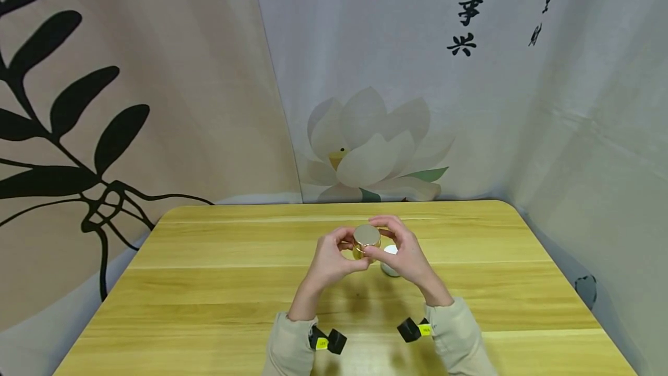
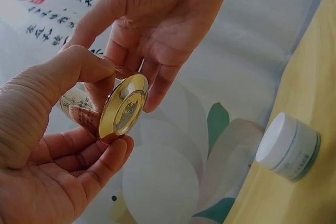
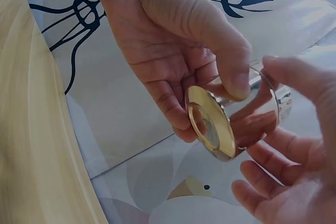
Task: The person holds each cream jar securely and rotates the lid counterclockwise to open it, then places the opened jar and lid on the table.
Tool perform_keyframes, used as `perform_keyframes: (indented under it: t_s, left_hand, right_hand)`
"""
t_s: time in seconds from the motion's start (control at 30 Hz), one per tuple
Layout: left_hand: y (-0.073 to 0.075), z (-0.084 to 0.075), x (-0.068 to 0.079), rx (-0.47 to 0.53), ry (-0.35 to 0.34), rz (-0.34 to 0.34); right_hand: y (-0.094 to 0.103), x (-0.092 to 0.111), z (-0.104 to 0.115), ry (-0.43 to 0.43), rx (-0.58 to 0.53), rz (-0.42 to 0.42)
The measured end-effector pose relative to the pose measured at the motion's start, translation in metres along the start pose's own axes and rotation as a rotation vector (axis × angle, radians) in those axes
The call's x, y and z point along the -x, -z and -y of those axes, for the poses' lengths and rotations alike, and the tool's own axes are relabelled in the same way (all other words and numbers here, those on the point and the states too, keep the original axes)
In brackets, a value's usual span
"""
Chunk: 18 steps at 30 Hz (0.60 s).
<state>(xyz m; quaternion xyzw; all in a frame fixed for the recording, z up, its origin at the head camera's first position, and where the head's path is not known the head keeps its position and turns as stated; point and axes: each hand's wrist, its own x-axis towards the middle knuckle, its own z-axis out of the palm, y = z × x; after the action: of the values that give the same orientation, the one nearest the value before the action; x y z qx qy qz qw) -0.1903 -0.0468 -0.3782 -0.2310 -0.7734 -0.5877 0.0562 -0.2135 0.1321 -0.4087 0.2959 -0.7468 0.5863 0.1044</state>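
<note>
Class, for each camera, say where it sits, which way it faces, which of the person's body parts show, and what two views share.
Head: worn on the head, facing forward and down at the gold jar; left hand, right hand and both sleeves show.
Left wrist: on that wrist, facing the jar's gold end; left hand near, right hand beyond.
Right wrist: on that wrist, facing the same end; right hand at the right edge, left hand opposite.
Shared: head and left wrist both show the white jar.

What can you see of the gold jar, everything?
The gold jar looks glossy, like metal or coated plastic, with a flat grey top, flared base with recessed underside, and side print too small to read. It's held above the table, top up, between left hand and right hand.
</note>
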Motion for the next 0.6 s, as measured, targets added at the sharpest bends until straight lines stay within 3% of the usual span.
perform_keyframes:
  t_s: [0.2, 0.4, 0.6]
  left_hand:
    - [0.0, 0.0, 0.0, 0.0, -0.001, -0.004]
    - [0.0, 0.0, 0.0, 0.007, -0.006, 0.0]
    - [-0.001, 0.0, 0.001, -0.002, -0.005, -0.002]
  right_hand:
    - [0.002, 0.001, -0.001, 0.042, 0.005, 0.029]
    - [-0.001, -0.001, 0.002, -0.001, -0.001, -0.009]
    - [-0.001, -0.001, 0.019, 0.008, 0.001, -0.004]
